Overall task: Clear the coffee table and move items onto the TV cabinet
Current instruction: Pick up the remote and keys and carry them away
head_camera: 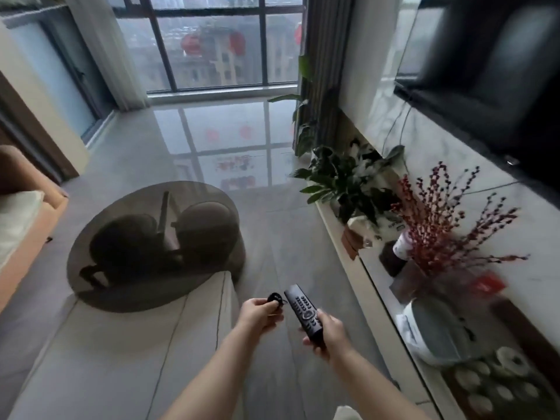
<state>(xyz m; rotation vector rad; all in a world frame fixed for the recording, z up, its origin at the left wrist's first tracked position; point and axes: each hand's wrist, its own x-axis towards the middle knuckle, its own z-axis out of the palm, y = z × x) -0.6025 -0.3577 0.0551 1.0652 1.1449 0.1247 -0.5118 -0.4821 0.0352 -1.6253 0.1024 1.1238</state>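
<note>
My right hand (328, 336) grips a black remote control (304, 312) by its lower end, buttons facing up. My left hand (259, 313) pinches a small round black object (275, 297), too small to identify, just left of the remote. Both hands hover over the floor strip between the coffee table and the TV cabinet. The coffee table has a white stone slab (121, 359) at lower left and a smoked round glass top (151, 247) beyond it. The long white TV cabinet (357, 256) runs along the right wall.
On the cabinet stand a leafy potted plant (348, 183), a vase of red berry branches (436, 225), a white-and-grey appliance (436, 334) and a tray of cups (497, 380). A TV (491, 80) hangs above. A sofa (21, 207) is at left, a window behind.
</note>
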